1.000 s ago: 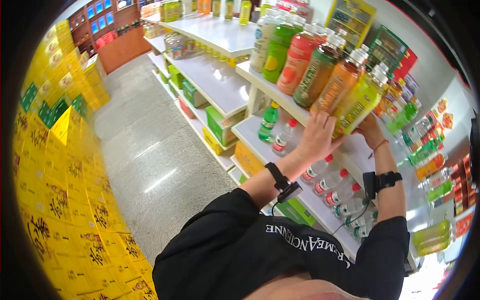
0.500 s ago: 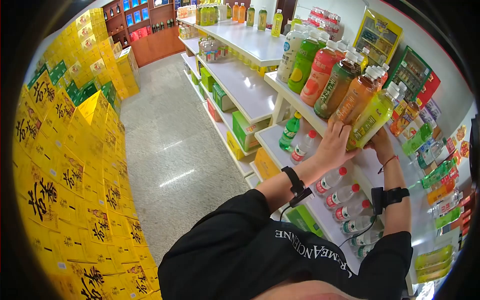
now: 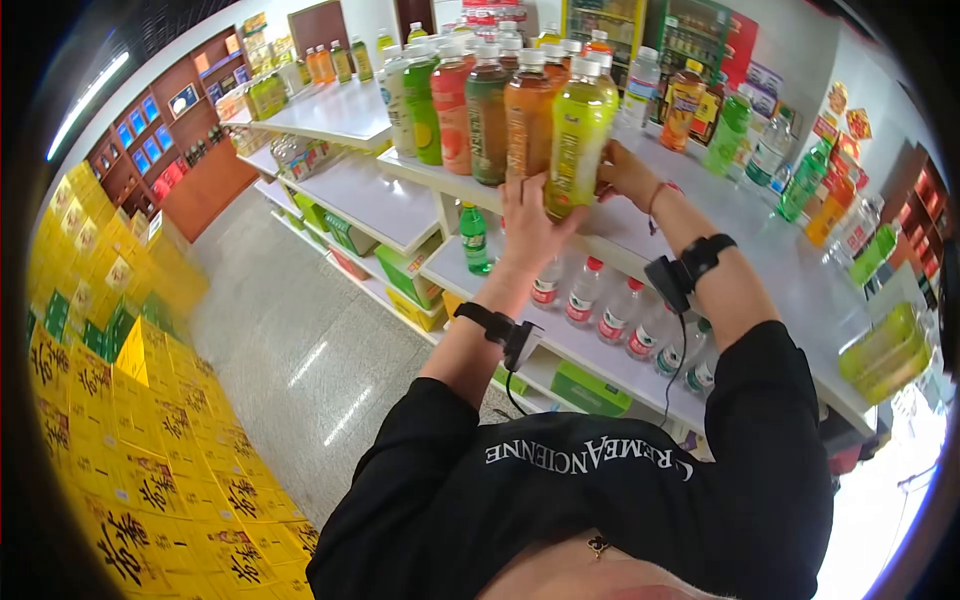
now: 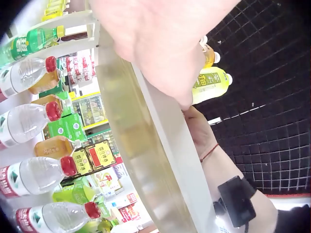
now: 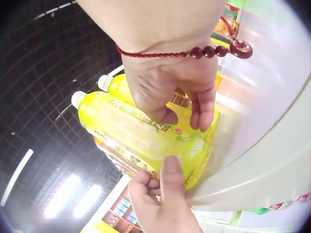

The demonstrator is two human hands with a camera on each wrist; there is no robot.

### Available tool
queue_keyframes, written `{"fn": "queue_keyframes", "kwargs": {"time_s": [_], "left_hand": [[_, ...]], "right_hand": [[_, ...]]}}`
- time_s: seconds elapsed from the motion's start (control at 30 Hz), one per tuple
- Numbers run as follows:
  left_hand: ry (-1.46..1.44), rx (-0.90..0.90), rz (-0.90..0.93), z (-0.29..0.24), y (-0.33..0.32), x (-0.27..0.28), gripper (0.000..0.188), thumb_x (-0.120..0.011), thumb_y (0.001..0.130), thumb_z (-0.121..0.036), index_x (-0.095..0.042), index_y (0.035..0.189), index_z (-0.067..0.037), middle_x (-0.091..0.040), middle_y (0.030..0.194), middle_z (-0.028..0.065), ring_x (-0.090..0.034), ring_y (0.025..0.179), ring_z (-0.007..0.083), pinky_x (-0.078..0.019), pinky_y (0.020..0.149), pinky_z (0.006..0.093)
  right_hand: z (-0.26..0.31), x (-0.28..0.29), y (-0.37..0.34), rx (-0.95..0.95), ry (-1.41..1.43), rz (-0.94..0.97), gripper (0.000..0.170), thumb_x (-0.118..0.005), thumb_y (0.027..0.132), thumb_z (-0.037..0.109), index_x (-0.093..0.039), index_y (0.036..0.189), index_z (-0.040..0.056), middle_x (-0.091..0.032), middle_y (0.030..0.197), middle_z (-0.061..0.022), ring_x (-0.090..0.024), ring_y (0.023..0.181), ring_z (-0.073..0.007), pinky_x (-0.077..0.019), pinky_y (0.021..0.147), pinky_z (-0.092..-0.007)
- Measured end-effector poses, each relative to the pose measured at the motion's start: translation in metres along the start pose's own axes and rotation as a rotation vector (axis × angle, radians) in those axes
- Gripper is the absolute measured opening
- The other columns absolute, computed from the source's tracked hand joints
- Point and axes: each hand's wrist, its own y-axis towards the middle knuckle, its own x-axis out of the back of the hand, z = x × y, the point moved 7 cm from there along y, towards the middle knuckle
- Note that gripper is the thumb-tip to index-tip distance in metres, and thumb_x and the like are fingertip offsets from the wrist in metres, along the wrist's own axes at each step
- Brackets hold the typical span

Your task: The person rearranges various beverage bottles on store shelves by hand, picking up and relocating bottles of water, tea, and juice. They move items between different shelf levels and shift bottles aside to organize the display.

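Observation:
A tall yellow-green drink bottle (image 3: pixel 578 135) with a white cap stands upright at the front edge of the top shelf, at the end of a row of bottles. My left hand (image 3: pixel 535 215) grips it low down, with the thumb on its front and the fingers curled at its left side, beside an orange drink bottle (image 3: pixel 528 120). On the other side, my right hand (image 3: pixel 630 178) holds its lower part with bent thumb and fingers. In the right wrist view both hands are around this bottle (image 5: pixel 141 128), and a second yellow-green bottle (image 5: pixel 114 85) is behind it.
Dark green (image 3: pixel 487 125), red (image 3: pixel 452 115) and green (image 3: pixel 422 110) bottles continue the row leftward. More bottles, one orange (image 3: pixel 682 105), line the shelf's far side. Red-capped water bottles (image 3: pixel 583 292) stand on the shelf below. Stacked yellow boxes (image 3: pixel 150 450) border the aisle.
The view has swung, so the shelf row appears more upright and further left. Both hands stay at the yellow-green bottle, which keeps its place at the end of the row.

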Motion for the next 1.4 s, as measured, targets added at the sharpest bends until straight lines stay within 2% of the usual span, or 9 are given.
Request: {"fn": "queue_keyframes", "kwargs": {"time_s": [0.2, 0.3, 0.57, 0.73, 0.87, 0.93, 1.07, 1.13, 1.4], "left_hand": [[0.025, 0.076, 0.018, 0.004, -0.001, -0.002, 0.063, -0.082, 0.066, -0.027, -0.049, 0.114, 0.000, -0.049, 0.115, 0.0195, -0.043, 0.108, 0.0416, -0.0353, 0.094, 0.0507], [0.057, 0.129, 0.047, 0.003, -0.003, -0.003, 0.059, -0.079, 0.068, -0.026, -0.050, 0.113, 0.000, -0.050, 0.114, 0.0201, -0.043, 0.109, 0.0410, -0.0349, 0.095, 0.0499], [0.055, 0.028, -0.002, -0.002, -0.008, 0.006, 0.047, -0.072, 0.076, -0.022, -0.054, 0.115, -0.001, -0.054, 0.103, 0.0159, -0.047, 0.101, 0.0321, -0.0365, 0.089, 0.0459], [-0.038, -0.028, -0.055, -0.102, 0.002, -0.006, 0.038, -0.070, 0.077, -0.009, -0.056, 0.112, -0.004, -0.055, 0.094, 0.0104, -0.050, 0.089, 0.0276, -0.0411, 0.082, 0.0371], [-0.487, -0.181, 0.394, -0.202, -0.004, -0.078, 0.039, -0.070, 0.080, -0.013, -0.056, 0.114, -0.002, -0.057, 0.096, 0.0096, -0.054, 0.086, 0.0227, -0.0454, 0.080, 0.0344], [-0.617, -0.154, 0.607, -0.247, -0.017, -0.122, 0.047, -0.072, 0.079, -0.020, -0.055, 0.118, -0.001, -0.059, 0.100, 0.0106, -0.054, 0.083, 0.0220, -0.0464, 0.079, 0.0340], [-0.739, -0.194, 0.787, -0.332, -0.034, -0.196, 0.075, -0.074, 0.075, -0.041, -0.048, 0.126, 0.006, -0.056, 0.122, 0.0248, -0.051, 0.116, 0.0372, -0.0401, 0.100, 0.0419], [-0.710, -0.193, 0.864, -0.373, -0.041, -0.229, 0.089, -0.075, 0.072, -0.047, -0.041, 0.131, 0.010, -0.050, 0.128, 0.0287, -0.047, 0.121, 0.0403, -0.0368, 0.104, 0.0418], [-0.694, 0.022, 0.814, -0.456, -0.055, -0.281, 0.100, -0.081, 0.061, -0.052, -0.042, 0.128, 0.012, -0.054, 0.121, 0.0295, -0.054, 0.113, 0.0401, -0.0429, 0.098, 0.0418]], "right_hand": [[-0.005, -0.004, -0.014, -0.007, -0.054, 0.068, 0.077, -0.064, 0.080, 0.008, -0.021, 0.144, 0.0031, -0.046, 0.132, -0.0202, -0.068, 0.076, -0.0243, -0.0581, 0.059, -0.0341], [-0.001, 0.009, -0.040, -0.007, -0.123, -0.104, 0.083, -0.065, 0.079, 0.012, -0.019, 0.147, 0.0049, -0.040, 0.142, -0.0207, -0.068, 0.079, -0.0244, -0.0579, 0.061, -0.0334], [0.026, 0.096, -0.243, 0.204, -0.354, -0.253, 0.060, -0.058, 0.086, 0.007, -0.035, 0.141, 0.0045, -0.051, 0.133, -0.0119, -0.063, 0.084, -0.0146, -0.0523, 0.069, -0.0255], [0.009, 0.198, -0.414, 0.231, -0.343, -0.928, 0.044, -0.059, 0.086, 0.002, -0.050, 0.129, 0.0035, -0.062, 0.114, -0.0064, -0.062, 0.080, -0.0095, -0.0512, 0.067, -0.0226], [-0.021, 0.259, -0.515, 0.259, -0.334, -1.240, 0.039, -0.061, 0.086, 0.005, -0.054, 0.125, 0.0037, -0.063, 0.111, -0.0070, -0.063, 0.077, -0.0110, -0.0522, 0.064, -0.0230], [-0.024, 0.271, -0.551, 0.112, -0.491, -1.463, 0.040, -0.062, 0.086, 0.007, -0.054, 0.125, 0.0034, -0.063, 0.112, -0.0076, -0.063, 0.077, -0.0119, -0.0520, 0.063, -0.0230], [-0.044, 0.290, -0.561, -0.178, -0.747, -1.440, 0.059, -0.067, 0.083, 0.024, -0.046, 0.134, 0.0039, -0.059, 0.125, -0.0139, -0.067, 0.086, -0.0197, -0.0516, 0.080, -0.0317], [-0.054, 0.294, -0.558, -0.247, -0.785, -1.384, 0.068, -0.067, 0.082, 0.031, -0.041, 0.138, 0.0030, -0.056, 0.129, -0.0169, -0.067, 0.092, -0.0246, -0.0486, 0.087, -0.0355], [-0.059, 0.298, -0.542, -0.389, -0.967, -1.413, 0.074, -0.067, 0.081, 0.036, -0.038, 0.139, 0.0003, -0.057, 0.124, -0.0206, -0.060, 0.106, -0.0341, -0.0457, 0.092, -0.0411]]}}
